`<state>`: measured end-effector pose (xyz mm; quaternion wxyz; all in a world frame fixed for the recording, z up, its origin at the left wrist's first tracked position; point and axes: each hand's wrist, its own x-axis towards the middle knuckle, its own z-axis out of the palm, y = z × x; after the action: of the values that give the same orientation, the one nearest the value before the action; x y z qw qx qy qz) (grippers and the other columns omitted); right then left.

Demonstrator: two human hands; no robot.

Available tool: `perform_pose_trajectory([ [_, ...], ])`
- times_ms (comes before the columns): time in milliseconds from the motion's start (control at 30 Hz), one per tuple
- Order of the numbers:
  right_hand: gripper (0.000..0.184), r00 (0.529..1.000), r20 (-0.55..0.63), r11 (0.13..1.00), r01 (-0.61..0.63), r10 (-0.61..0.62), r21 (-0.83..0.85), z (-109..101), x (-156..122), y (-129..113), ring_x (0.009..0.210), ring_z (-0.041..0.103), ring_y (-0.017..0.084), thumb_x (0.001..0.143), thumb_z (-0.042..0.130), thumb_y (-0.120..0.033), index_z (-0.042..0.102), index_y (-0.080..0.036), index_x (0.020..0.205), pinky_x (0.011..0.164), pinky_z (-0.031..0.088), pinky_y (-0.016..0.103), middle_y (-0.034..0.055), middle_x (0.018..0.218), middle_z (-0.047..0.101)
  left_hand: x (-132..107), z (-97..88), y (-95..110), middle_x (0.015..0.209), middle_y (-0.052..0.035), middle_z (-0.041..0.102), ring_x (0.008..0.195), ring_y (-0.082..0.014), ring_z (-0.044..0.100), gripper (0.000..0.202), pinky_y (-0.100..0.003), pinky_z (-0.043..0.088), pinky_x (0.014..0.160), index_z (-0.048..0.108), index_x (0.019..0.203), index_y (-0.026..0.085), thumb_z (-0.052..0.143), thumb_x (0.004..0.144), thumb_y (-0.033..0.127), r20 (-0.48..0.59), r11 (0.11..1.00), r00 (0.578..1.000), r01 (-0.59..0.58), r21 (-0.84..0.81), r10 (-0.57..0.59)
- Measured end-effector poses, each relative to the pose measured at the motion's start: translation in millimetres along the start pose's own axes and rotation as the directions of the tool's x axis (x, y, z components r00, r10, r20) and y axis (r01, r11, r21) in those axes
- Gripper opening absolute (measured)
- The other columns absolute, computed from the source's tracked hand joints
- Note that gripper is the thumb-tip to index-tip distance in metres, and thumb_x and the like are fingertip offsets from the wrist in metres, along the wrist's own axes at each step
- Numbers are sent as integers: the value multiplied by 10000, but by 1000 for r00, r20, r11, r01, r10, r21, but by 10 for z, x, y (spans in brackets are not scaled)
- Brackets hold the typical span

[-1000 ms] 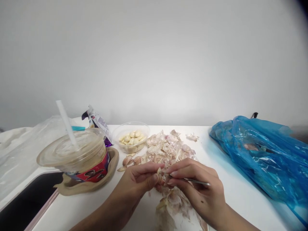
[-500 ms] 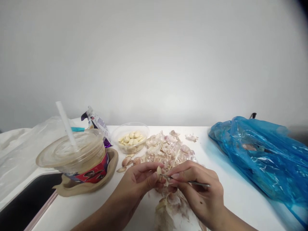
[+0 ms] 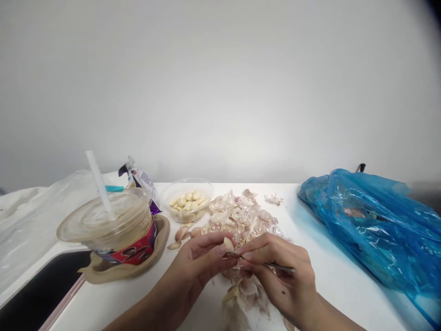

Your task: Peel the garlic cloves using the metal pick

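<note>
One clove (image 3: 228, 244) has tilted beside one tool (image 3: 281, 267).

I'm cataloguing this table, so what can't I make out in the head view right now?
In the head view:
Pale cream garlic clove: lower part, hidden by the left hand.
Thin silver metal tool: middle, covered by the right hand.
Crumpled blue plastic bag: most contents, obscured by its shiny creases.
Flat black pink-edged slab: near end, cut off by the left and bottom edges.
</note>
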<state>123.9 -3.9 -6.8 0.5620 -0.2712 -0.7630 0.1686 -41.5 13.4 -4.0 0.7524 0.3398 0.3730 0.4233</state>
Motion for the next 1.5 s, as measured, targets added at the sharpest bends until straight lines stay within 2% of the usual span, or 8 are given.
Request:
perform_pose_trajectory([
  [167,181,999,35,1000,-4,3,12,7,7,-2,669,615,132,753,549,-8,598,-177,794,589,503,220,34,741,642,3,-6,29,819,-52,684,814,-160,619,134,-262,472,777,664,861,151,595,746,159,-35,1000,999,-6,-3,6],
  [367,152,999,44,1000,6,-7,18,26,9,-17,665,612,135,764,543,-25,596,-167,782,579,494,222,53,744,648,-2,-22,71,791,-32,667,782,-113,606,170,-196,466,770,652,920,146,558,779,160,-60,997,995,-81,-12,81],
  [567,124,999,26,999,33,-33,23,30,27,-5,644,607,127,750,551,-11,592,-128,737,576,481,207,55,703,631,6,5,83,742,-21,650,729,-105,610,124,-189,488,737,654,852,147,571,763,120,-71,995,994,-91,-30,89],
  [733,135,999,-27,999,-40,40,30,38,-1,19,623,600,123,743,564,-7,577,-141,738,563,487,215,37,706,618,35,-22,66,688,-1,614,680,-83,583,50,-178,503,688,620,742,150,588,751,113,-85,990,987,-137,-38,134],
  [1000,116,992,-50,993,-115,116,29,41,-20,33,622,607,128,760,564,-44,582,-153,724,569,500,235,29,707,630,55,-76,17,663,7,605,628,-83,564,56,-199,509,635,600,715,148,651,698,133,-122,984,980,-164,-62,156],
  [1200,39,954,-134,959,-250,267,131,43,-10,18,664,638,160,751,613,-125,605,-159,734,605,536,278,47,761,644,36,-56,51,606,35,590,602,-72,547,68,-187,477,643,607,690,154,674,677,154,-118,987,980,-160,-12,158],
  [1500,64,947,-87,934,-285,309,216,51,-36,17,707,647,166,748,625,-125,609,-183,769,626,546,286,38,795,647,11,-57,-12,541,29,618,568,-92,548,134,-202,441,605,650,668,156,745,579,186,-56,995,994,-99,-6,99],
])
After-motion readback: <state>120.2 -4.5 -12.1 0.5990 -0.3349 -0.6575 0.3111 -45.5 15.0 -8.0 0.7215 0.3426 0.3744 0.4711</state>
